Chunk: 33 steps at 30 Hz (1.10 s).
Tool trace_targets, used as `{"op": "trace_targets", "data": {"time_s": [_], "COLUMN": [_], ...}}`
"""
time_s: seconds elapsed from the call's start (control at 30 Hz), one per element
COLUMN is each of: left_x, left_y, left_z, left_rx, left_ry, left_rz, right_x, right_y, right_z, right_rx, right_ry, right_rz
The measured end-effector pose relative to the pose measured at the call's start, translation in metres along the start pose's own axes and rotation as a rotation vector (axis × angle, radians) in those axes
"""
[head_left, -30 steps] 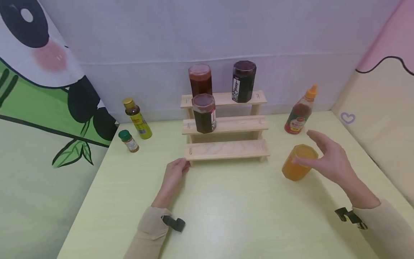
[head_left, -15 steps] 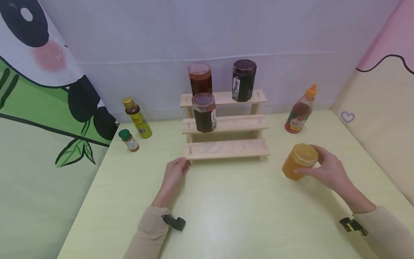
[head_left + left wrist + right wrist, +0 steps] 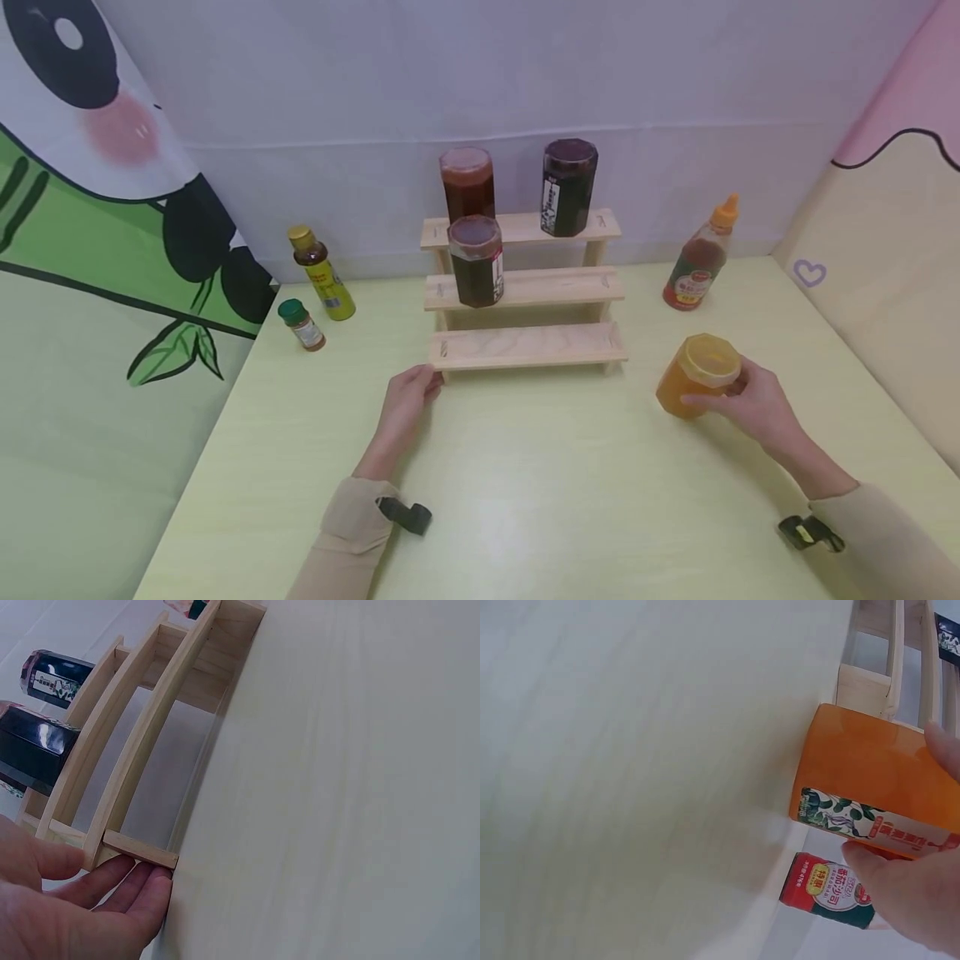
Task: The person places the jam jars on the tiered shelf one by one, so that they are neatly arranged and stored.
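Note:
My right hand (image 3: 738, 398) grips an orange jar (image 3: 693, 380) with a yellow lid, standing on the table right of the wooden rack; the right wrist view shows fingers curled round the orange jar (image 3: 877, 787) and its label. My left hand (image 3: 405, 404) lies flat on the table, its straight fingers touching the front left foot of the three-step wooden rack (image 3: 525, 346). In the left wrist view the fingertips (image 3: 142, 889) press against the rack's foot (image 3: 139, 851). Three dark jars stand on the rack: one on the middle step (image 3: 474, 260), two on top (image 3: 467, 182) (image 3: 567, 185).
A red sauce bottle (image 3: 699, 257) with an orange cap stands at the back right. A yellow-labelled bottle (image 3: 322, 273) and a small green-capped shaker (image 3: 302, 324) stand at the back left. Fabric walls close in the pale table (image 3: 525, 492) on three sides.
My right hand came down from above the orange jar and closed round it. My left hand stayed at the rack's foot.

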State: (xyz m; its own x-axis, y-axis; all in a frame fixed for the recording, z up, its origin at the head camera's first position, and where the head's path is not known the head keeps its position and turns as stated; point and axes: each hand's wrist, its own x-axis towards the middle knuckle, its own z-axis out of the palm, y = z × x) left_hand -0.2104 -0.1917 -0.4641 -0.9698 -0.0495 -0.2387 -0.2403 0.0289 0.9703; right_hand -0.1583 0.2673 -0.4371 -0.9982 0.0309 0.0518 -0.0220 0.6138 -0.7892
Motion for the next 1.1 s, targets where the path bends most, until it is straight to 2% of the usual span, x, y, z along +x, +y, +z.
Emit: {"op": "trace_targets", "data": {"time_s": [0.43, 0.7, 0.9, 1.1], "left_x": [0.002, 0.0, -0.001, 0.001], "left_y": [0.001, 0.0, 0.0, 0.0], "left_z": [0.001, 0.0, -0.001, -0.001], "left_rx": [-0.015, -0.025, -0.019, -0.013], "left_ry": [-0.001, -0.002, 0.007, 0.009], "left_rz": [0.01, 0.011, 0.011, 0.008], "right_x": [0.001, 0.004, 0.008, 0.012], "right_y": [-0.002, -0.01, -0.031, -0.061], "right_z": [-0.001, 0.0, -0.007, -0.013], "right_rx": [0.035, 0.042, 0.074, 0.154], "right_ry": [0.009, 0.01, 0.019, 0.042], "right_rz": [0.01, -0.021, -0.049, -0.089]}}
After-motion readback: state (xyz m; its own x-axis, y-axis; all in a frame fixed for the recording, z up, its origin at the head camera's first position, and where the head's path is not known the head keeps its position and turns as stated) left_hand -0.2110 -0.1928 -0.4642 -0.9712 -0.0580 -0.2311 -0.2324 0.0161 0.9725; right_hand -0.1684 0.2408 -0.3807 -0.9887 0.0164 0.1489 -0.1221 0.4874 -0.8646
